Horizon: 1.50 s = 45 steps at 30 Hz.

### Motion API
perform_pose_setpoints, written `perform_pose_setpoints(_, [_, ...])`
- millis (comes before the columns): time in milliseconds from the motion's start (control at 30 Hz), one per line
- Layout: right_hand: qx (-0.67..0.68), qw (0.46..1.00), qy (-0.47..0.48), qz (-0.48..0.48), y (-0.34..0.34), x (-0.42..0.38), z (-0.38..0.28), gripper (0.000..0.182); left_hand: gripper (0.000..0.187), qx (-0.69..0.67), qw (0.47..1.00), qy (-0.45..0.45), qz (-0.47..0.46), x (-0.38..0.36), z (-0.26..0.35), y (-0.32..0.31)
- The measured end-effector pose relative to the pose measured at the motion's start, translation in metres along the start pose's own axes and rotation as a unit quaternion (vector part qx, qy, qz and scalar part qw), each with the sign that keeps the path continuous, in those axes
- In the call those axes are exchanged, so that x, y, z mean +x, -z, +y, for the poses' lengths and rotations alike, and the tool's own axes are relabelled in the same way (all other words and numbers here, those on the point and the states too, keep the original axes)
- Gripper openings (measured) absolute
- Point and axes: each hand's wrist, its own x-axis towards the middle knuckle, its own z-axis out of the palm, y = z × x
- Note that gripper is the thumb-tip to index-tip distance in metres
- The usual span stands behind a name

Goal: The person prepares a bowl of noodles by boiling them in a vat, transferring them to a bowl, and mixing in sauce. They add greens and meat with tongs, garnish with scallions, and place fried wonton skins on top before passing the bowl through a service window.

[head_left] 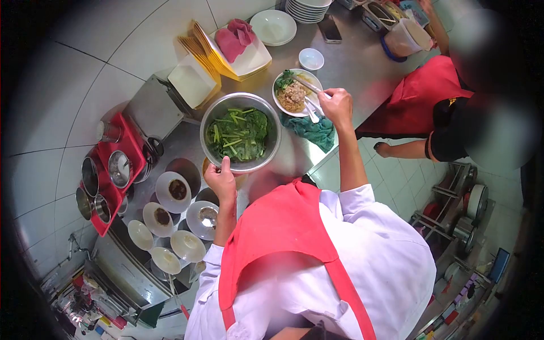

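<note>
My left hand (221, 178) grips the near rim of a large steel bowl (273, 120) full of cooked green vegetables (238, 134). Chopsticks (309, 86) are held in my right hand (337, 105), their tips over a white plate of noodles (292, 96) with greens on the steel counter (351, 62). A white spoon (311, 113) lies at the plate's near edge, beside my right hand.
A green cloth (313, 130) lies beside the plate. Small sauce bowls (173, 191) and a red rack of steel canisters (110, 170) stand at left. Stacked white plates (306, 8), a small bowl (311, 58) and a phone (329, 28) sit further back. Another person in a red apron (430, 96) stands at right.
</note>
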Motion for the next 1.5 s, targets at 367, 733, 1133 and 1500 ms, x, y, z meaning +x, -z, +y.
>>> perform_pose_setpoints(367, [-0.005,0.994,0.093,-0.059,0.033,-0.015,0.034,0.024,0.01,-0.032,0.999,-0.002,-0.001,-0.005,0.002,0.001])
perform_pose_setpoints(733, [-0.03,0.983,0.17,-0.067,0.028,0.005,0.049,0.023,0.009,-0.054,0.998,0.007,-0.008,-0.006,-0.004,-0.006])
perform_pose_setpoints(1133, [-0.045,0.976,0.203,-0.066,0.022,0.046,0.074,0.023,0.01,-0.069,0.997,0.031,0.002,-0.012,-0.012,-0.017])
perform_pose_setpoints(1500, [0.02,0.954,0.259,-0.148,0.019,0.051,0.094,0.022,0.009,-0.076,0.996,0.046,-0.002,-0.009,-0.031,-0.014])
